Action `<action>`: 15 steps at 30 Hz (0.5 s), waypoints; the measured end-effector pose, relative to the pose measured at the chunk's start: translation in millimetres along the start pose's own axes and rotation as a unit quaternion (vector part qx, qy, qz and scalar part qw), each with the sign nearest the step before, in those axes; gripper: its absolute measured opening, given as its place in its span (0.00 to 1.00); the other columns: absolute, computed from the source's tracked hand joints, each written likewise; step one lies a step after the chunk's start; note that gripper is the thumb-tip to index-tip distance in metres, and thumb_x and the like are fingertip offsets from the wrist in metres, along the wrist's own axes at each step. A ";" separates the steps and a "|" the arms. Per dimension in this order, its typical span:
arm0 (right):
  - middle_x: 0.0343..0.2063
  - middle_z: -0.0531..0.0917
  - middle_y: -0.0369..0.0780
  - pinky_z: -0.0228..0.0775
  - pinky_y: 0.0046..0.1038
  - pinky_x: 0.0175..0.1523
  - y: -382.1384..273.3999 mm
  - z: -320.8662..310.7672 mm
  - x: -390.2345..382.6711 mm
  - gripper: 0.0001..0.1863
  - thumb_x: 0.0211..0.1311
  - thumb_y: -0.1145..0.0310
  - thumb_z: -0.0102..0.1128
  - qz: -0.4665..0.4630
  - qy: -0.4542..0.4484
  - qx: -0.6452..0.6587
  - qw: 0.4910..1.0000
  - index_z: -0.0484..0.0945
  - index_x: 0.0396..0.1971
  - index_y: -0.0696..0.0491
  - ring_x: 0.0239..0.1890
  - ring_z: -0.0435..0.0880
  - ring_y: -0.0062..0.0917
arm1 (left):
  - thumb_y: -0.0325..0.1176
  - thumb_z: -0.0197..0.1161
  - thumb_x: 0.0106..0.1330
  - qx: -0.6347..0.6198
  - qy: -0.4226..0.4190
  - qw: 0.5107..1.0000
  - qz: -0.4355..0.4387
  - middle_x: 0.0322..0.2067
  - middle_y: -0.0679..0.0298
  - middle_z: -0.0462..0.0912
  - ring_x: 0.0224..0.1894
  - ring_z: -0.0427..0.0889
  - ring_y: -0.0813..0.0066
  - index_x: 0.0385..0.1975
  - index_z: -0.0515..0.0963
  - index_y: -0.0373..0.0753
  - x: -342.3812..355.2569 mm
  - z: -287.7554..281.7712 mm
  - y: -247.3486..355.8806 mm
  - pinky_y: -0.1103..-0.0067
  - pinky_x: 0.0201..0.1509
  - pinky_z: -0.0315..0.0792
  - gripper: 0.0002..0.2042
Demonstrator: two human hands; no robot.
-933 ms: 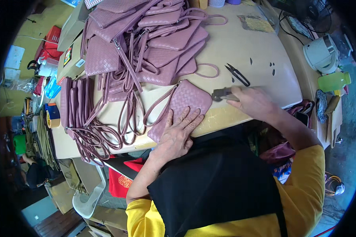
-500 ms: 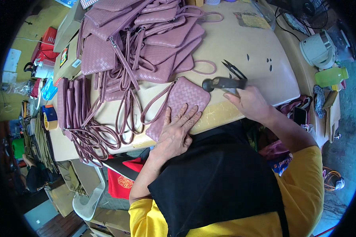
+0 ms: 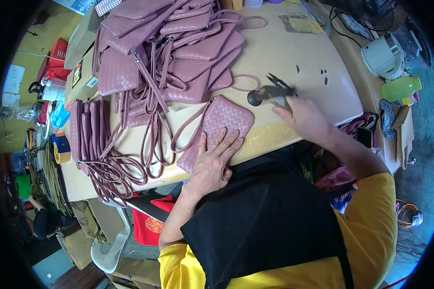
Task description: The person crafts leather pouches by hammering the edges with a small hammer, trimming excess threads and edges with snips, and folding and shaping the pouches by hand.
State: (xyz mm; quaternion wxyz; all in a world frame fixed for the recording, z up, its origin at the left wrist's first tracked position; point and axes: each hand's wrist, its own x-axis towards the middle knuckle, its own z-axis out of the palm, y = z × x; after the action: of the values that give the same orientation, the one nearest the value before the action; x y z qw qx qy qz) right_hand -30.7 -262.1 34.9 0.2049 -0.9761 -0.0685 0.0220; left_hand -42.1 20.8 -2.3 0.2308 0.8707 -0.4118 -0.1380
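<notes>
My left hand (image 3: pixel 212 161) lies flat, fingers spread, on a mauve woven pouch (image 3: pixel 226 115) with a wrist strap, near the table's front edge. In my right hand (image 3: pixel 305 118) is a hammer (image 3: pixel 255 98), its dark round head just beyond the pouch's upper right corner. The head seems raised off the table, and the hand is partly blurred. Behind the hammer lie dark thread snips (image 3: pixel 277 81), partly covered by it. A large heap of similar mauve pouches (image 3: pixel 193 67) fills the table's far left. A row of pouches (image 3: pixel 89 127) stands on edge at the left, straps trailing forward.
Small dark scraps (image 3: pixel 325 77) lie on the table (image 3: pixel 275 48) to the right. A white appliance (image 3: pixel 383 55) and a green bottle (image 3: pixel 400 90) stand at the far right. Cardboard boxes (image 3: pixel 84 74) and a tape roll (image 3: pixel 61 148) are at the left. A person (image 3: pixel 44 219) is far left.
The hammer and my right hand have shifted slightly, with the hammer's head now a little further from the pouch's edge. My left hand stays on the pouch. The whole view has moved slightly.
</notes>
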 end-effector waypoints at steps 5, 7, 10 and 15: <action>0.25 0.80 0.53 0.71 0.44 0.35 2.5 -2.9 -3.6 0.22 0.63 0.56 0.57 -0.032 -0.065 -0.005 0.997 0.70 0.42 0.62 0.31 0.81 0.50 | 0.25 0.60 0.39 0.003 -0.001 1.000 0.000 0.68 0.61 0.59 0.71 0.55 0.56 0.67 0.61 0.45 0.6 2.0 -2.3 0.51 0.73 0.36 0.44; 0.25 0.80 0.54 0.72 0.44 0.35 -2.5 -2.2 -2.1 0.23 0.64 0.56 0.57 -0.049 -0.056 -0.016 0.997 0.70 0.42 0.63 0.32 0.81 0.50 | 0.25 0.60 0.39 0.002 -0.012 1.000 -0.008 0.68 0.60 0.58 0.71 0.53 0.57 0.67 0.60 0.45 -1.1 -1.4 -1.0 0.50 0.73 0.36 0.44; 0.26 0.80 0.52 0.71 0.45 0.37 5.0 20.1 -13.3 0.22 0.65 0.54 0.55 -0.034 -0.070 -0.018 0.997 0.70 0.48 0.58 0.32 0.80 0.50 | 0.25 0.63 0.45 0.104 0.021 0.994 -0.023 0.65 0.56 0.63 0.68 0.61 0.57 0.65 0.63 0.42 -2.2 -7.3 15.3 0.55 0.71 0.49 0.39; 0.33 0.80 0.52 0.71 0.45 0.40 20.6 -7.4 37.6 0.19 0.66 0.57 0.53 0.050 0.001 0.021 0.999 0.70 0.51 0.51 0.37 0.80 0.51 | 0.15 0.56 0.52 -0.018 0.129 0.986 -0.102 0.49 0.51 0.80 0.49 0.82 0.55 0.57 0.72 0.36 -45.5 -52.2 8.2 0.74 0.53 0.74 0.28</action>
State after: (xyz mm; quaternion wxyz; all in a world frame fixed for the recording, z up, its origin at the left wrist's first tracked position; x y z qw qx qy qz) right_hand 9.7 -278.3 32.9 0.2239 -0.9739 -0.0194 0.0328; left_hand -53.3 66.8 48.8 0.2820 0.9144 -0.2851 -0.0547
